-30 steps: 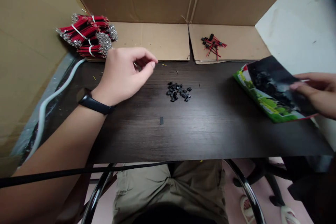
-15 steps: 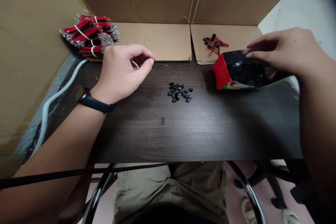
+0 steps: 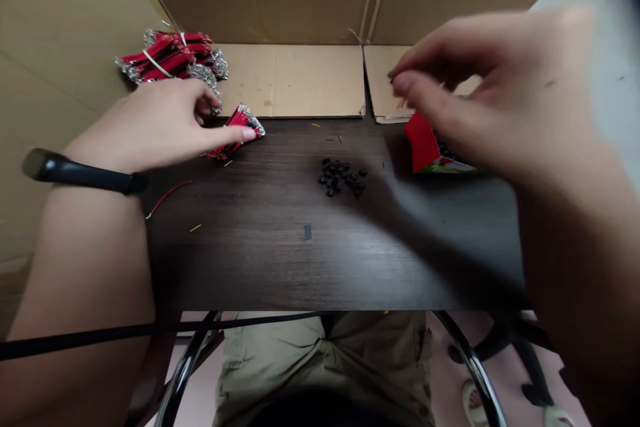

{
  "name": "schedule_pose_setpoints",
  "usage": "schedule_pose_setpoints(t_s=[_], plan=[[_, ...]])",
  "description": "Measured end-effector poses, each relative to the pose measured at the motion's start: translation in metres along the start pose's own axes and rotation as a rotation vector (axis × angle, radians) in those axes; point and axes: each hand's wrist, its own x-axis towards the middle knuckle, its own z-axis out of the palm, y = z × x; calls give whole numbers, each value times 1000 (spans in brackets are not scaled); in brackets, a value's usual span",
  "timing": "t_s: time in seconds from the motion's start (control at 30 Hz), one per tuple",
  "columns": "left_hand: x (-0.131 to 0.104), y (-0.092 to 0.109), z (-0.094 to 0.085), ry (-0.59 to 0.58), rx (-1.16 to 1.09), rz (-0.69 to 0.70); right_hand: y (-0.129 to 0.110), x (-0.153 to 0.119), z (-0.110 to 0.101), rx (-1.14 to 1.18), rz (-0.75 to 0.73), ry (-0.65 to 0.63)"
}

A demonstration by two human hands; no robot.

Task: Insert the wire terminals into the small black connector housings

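My left hand (image 3: 160,121), with a dark wristband, is at the left of the table. Its thumb stretches over a small bundle of red and black wires (image 3: 227,135) with silvery terminals. The other fingers curl apart from the thumb, beside the larger stack of tied wire bundles (image 3: 165,57). My right hand (image 3: 493,93) is blurred above the box (image 3: 421,145), which has a red end and black contents. Its thumb and forefinger close together at the cardboard; a dark speck shows at their tips. A short red wire end (image 3: 401,103) shows just below them.
Small black connector housings (image 3: 341,177) lie piled mid-table. A dark rectangular piece (image 3: 307,232) lies nearer me. A single red wire (image 3: 167,197) and yellow bits (image 3: 195,227) are at the left. Cardboard (image 3: 300,80) lines the back. A black cable (image 3: 100,331) crosses in front.
My right hand has left the box's edge and moved left and up, now covering the pile of wired connectors. My left hand has moved left, exposing a wire bundle under its thumb.
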Motion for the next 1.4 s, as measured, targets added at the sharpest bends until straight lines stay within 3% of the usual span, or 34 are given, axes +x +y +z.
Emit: schedule_pose_setpoints(t_s=[0.1,0.2,0.33,0.47,0.73,1.07,1.4], plan=[[4,-7,8,-87,-49,53,-8,6,34,-116,-144,-93],[5,-9,13,-79,-71,140,-11,14,73,-61,-181,-185],[2,0,14,-69,-23,193,-5,26,123,-2,-204,-209],[0,11,14,-84,-41,270,-1,29,151,72,-257,-227],[-2,27,13,-117,-2,195,-9,29,157,321,-217,-164],[-3,35,11,-175,-27,123,-11,35,160,388,-175,-137],[1,22,20,-103,8,224,-20,35,160,537,-19,-192]])
